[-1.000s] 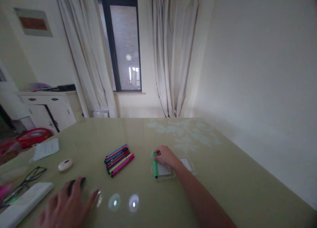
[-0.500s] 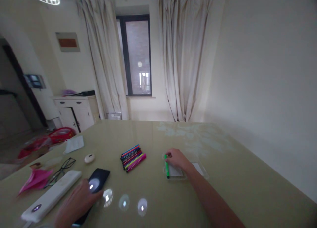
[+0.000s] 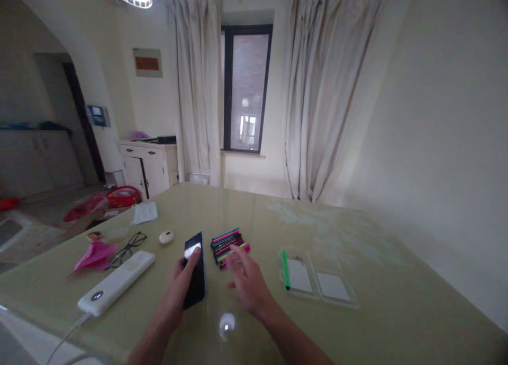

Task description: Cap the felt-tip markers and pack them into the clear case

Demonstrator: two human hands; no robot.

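Note:
My left hand [image 3: 179, 286] lies flat on a black phone [image 3: 194, 270] on the table, fingers stretched along its screen. My right hand [image 3: 245, 280] hovers open, fingers spread, just in front of a pile of coloured markers [image 3: 229, 240], and holds nothing. A green marker [image 3: 285, 268] lies in the left half of an open clear plastic case [image 3: 317, 280], to the right of my right hand.
On the olive table [image 3: 377, 322] lie a white power bank [image 3: 116, 282] with a cable, black glasses [image 3: 130, 244], a pink wrapper [image 3: 95, 255], a small white oval thing [image 3: 166, 237] and a paper packet [image 3: 145, 213]. A cabinet [image 3: 148, 164] and a curtained window stand behind.
My right hand let go of the green marker in the case and moved left to the marker pile. My left hand pushed the phone forward. The view turned left.

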